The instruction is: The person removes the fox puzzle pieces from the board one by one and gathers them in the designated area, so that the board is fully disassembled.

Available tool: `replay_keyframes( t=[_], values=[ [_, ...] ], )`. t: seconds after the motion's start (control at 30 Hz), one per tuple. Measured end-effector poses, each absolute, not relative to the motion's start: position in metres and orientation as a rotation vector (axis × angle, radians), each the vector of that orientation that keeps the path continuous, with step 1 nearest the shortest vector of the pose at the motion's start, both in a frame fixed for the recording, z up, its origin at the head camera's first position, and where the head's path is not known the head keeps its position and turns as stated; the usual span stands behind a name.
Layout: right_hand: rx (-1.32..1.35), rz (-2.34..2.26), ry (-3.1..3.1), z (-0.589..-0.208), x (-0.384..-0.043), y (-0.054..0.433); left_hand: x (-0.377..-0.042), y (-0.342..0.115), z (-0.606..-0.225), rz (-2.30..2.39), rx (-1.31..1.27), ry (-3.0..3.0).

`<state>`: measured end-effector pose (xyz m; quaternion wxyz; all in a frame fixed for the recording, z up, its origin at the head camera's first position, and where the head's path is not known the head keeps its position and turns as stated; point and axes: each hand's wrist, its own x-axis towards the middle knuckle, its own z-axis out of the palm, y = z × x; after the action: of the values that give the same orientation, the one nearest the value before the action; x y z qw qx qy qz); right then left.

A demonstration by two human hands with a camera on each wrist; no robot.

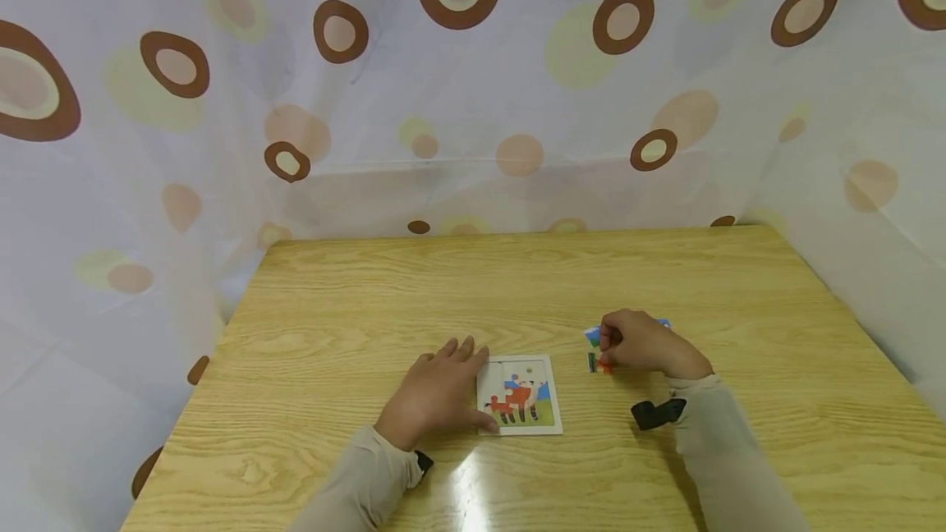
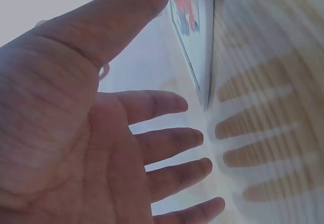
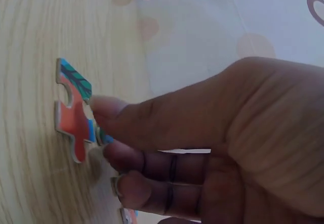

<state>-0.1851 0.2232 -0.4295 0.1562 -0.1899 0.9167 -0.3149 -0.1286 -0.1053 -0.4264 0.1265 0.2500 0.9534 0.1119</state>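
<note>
My left hand (image 1: 436,392) lies spread beside a square white-framed puzzle board (image 1: 557,413), its thumb over the lower left corner and its fingertips by the upper left one. Pieces in the board form part of a red animal; its left upper area shows pale. In the left wrist view the straight fingers (image 2: 172,145) stand apart. Over loose pieces at the right, my right hand (image 1: 643,343) is bent down, its thumb at the edge of a red and green puzzle piece (image 3: 75,115). A gap shows between thumb and index finger, with another puzzle piece (image 3: 103,137) partly hidden behind them.
More loose pieces, among them a blue and green one (image 1: 593,337), lie around the right hand, partly covered by it. The wooden table (image 1: 332,294) meets a dotted white curtain (image 1: 473,195) at the back. Both wrists wear black bands, the right one with a camera (image 1: 658,414).
</note>
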Motion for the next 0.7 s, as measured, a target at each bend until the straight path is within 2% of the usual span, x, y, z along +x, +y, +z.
replay_keyframes(
  t=[0.3,0.7],
  values=[
    [-0.693,-1.009,2.612,-0.424,-0.184,0.209,-0.123,-0.099,-0.432,0.284,0.737,2.791],
    [-0.89,-1.033,2.492,-0.434,-0.169,0.149,-0.122,-0.102,-0.426,0.263,0.734,2.823]
  ],
)
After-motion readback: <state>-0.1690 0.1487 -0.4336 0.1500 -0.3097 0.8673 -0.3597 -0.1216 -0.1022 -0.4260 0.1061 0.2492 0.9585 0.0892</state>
